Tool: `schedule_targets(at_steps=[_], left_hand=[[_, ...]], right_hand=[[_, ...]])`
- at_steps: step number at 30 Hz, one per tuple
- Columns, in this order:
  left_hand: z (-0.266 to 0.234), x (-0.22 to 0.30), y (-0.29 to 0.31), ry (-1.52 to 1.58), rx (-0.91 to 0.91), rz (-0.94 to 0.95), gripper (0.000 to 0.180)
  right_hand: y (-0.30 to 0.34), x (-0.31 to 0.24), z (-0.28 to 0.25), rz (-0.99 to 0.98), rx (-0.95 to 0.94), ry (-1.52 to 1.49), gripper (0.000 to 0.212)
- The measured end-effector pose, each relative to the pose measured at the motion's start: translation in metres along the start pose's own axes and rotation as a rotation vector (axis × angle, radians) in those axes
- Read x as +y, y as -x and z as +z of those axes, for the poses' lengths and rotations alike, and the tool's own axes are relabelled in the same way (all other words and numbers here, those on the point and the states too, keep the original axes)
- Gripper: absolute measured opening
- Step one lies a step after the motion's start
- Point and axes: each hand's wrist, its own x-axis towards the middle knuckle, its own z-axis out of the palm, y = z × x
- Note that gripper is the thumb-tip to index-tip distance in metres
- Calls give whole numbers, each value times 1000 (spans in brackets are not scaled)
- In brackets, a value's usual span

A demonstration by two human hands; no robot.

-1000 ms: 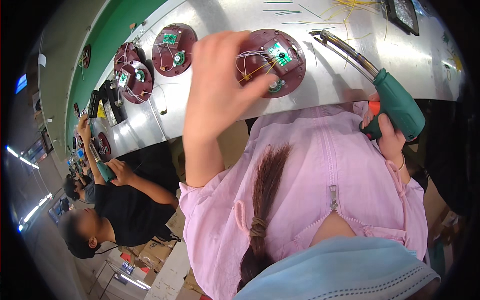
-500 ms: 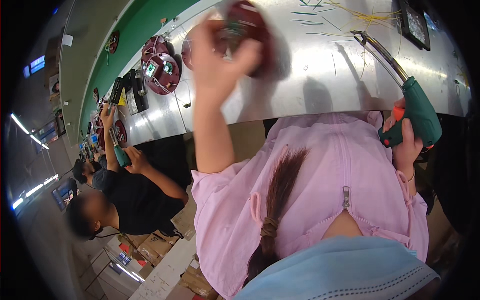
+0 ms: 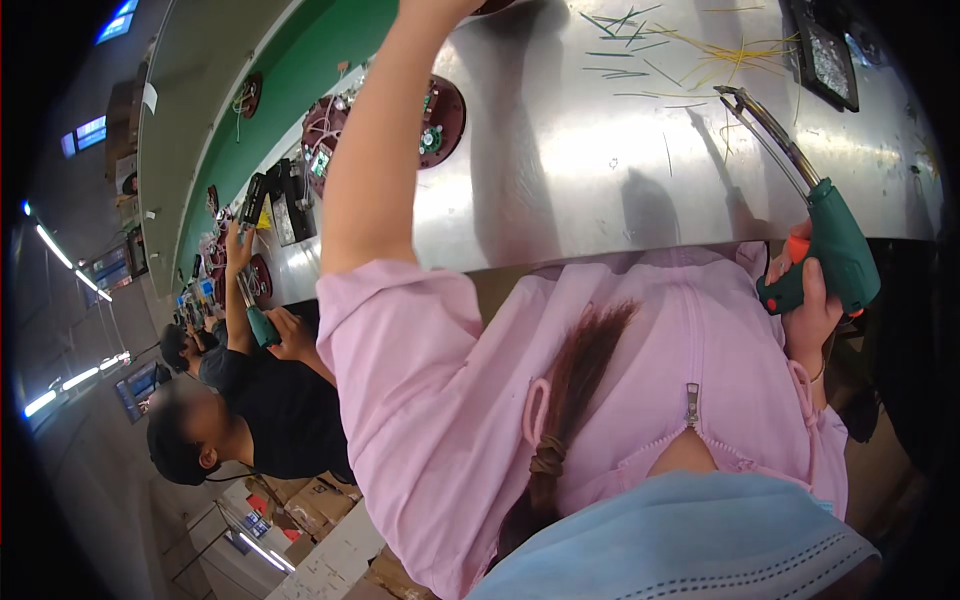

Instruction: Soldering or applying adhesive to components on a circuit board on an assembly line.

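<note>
My right hand (image 3: 812,310) is closed around the green handle of a soldering gun (image 3: 845,245). Its orange trigger shows by the fingers, and the metal tip points up and left over the bench. My left forearm (image 3: 380,150) reaches far across the bench, and its hand runs out past the top edge, so the fingers are hidden. Beside that wrist a sliver of a dark red part (image 3: 497,5) shows at the top edge. Right of the forearm lies a dark red round housing (image 3: 452,125) with green circuit boards; another housing (image 3: 320,140) with white wires is partly behind the arm.
Short dark green wires (image 3: 615,70) and yellow wires (image 3: 740,60) lie scattered on the metal bench (image 3: 570,190). A black tray (image 3: 828,55) stands at the far right. To my left, a co-worker (image 3: 290,400) in black holds another green soldering gun (image 3: 262,325).
My left hand has moved away up the bench, out past the top edge, along with the dark red housing. The right hand and soldering gun have hardly moved.
</note>
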Motion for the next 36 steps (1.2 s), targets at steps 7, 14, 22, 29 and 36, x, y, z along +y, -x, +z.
schedule_targets(at_steps=[7,14,22,29,36], left_hand=[[16,-66,-24,-202,221,173,70],[-51,-105,88,-242,-683,17,83],[-35,-55,146,-143,-311,117,62],[-23,82,183,186,-67,302,62],[-14,111,206,211,-150,185,70]], right_hand=[[0,4,-12,5,-1,-58,40],[-7,6,-4,22,21,-48,40],[2,2,9,-70,-17,-144,33],[3,-5,10,-78,-22,-177,33],[-9,-9,13,-74,-163,-180,34]])
